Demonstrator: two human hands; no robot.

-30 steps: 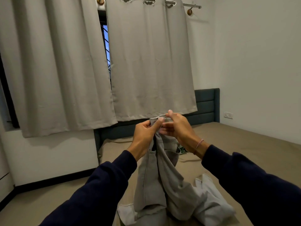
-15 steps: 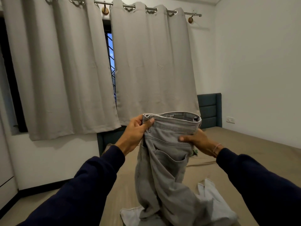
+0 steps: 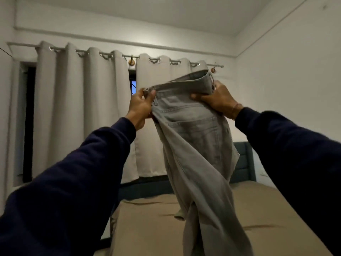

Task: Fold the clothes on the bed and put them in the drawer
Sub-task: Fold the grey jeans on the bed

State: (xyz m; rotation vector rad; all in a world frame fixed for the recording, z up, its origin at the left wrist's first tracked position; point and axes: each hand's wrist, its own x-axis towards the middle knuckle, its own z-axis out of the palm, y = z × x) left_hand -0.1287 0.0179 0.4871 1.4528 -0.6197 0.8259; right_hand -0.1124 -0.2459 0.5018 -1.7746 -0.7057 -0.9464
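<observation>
Across the middle of the frame, pale grey denim trousers (image 3: pixel 191 137) hang by their waistband between both hands. Left hand (image 3: pixel 141 108) pinches one waistband end, right hand (image 3: pixel 215 98) grips the other; legs trail toward lower right over the tan-sheeted bed (image 3: pixel 147 224).

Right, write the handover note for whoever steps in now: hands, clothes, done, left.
Left hand grips one end of the grey jeans' waistband; right hand grips the other end.
The jeans are held up in the air, legs hanging down over the bed.
Done: the jeans are picked up and opened out at the waist.
Left: fold them and put them in the drawer, which is not in view.
</observation>
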